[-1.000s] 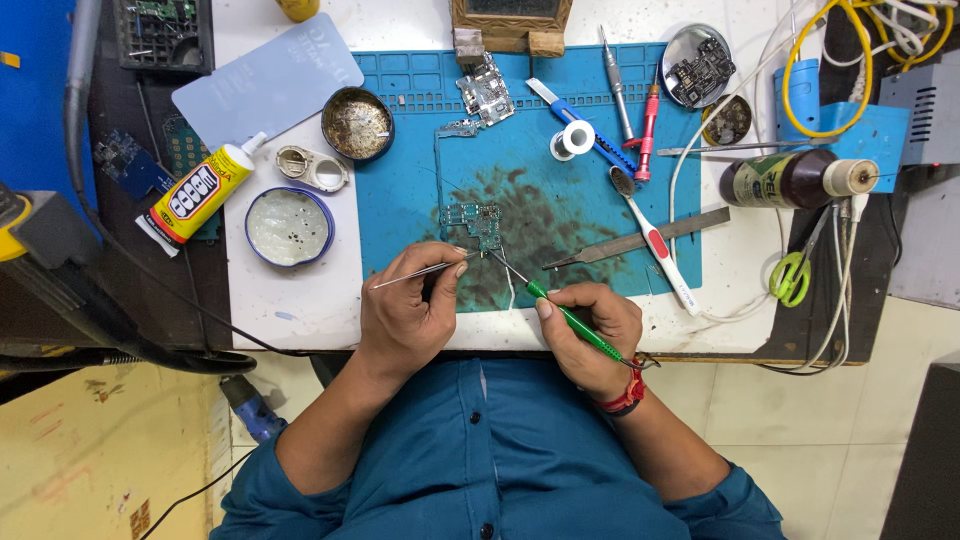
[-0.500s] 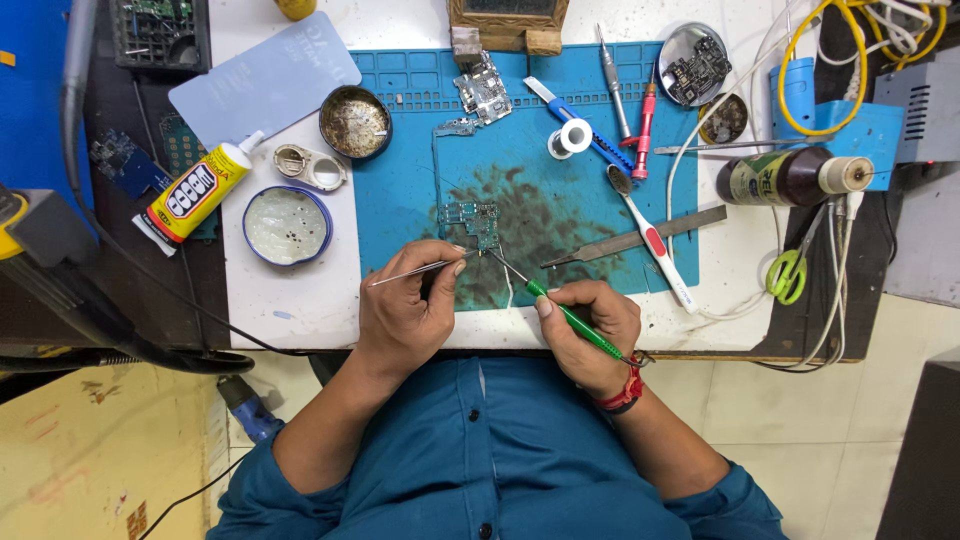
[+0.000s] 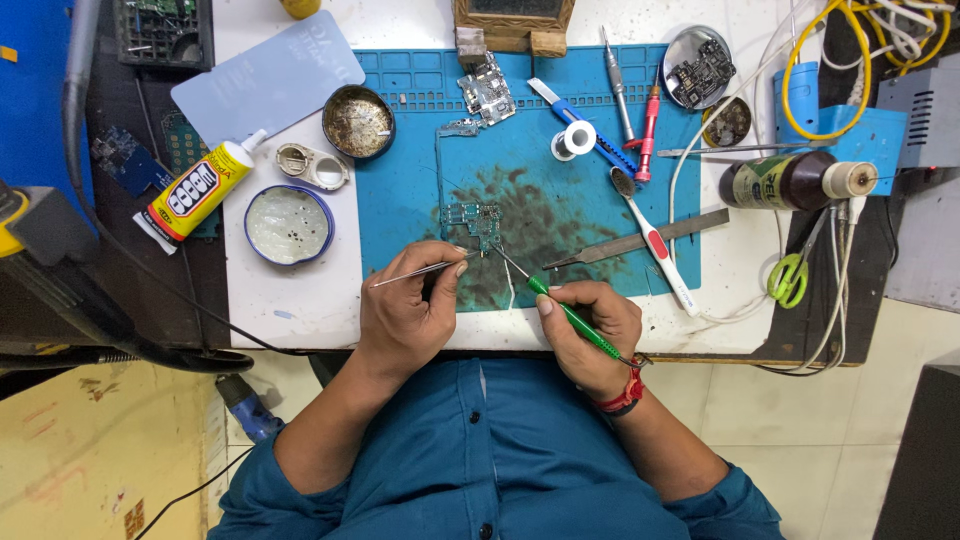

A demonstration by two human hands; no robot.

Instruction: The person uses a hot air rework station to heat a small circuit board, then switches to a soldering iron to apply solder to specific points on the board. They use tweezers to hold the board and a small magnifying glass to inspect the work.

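Note:
A small green circuit board lies on the blue work mat, on a dark stained patch. My left hand pinches thin metal tweezers whose tips reach the board's near edge. My right hand grips a green-handled soldering iron; its fine tip points up-left at the board's lower right corner. Both hands rest at the table's front edge.
On the mat lie another circuit board, a solder spool, screwdrivers, a toothbrush and flat tweezers. Left of it are a round tin, a blue-rimmed lid and a yellow glue tube. A brown bottle and cables lie right.

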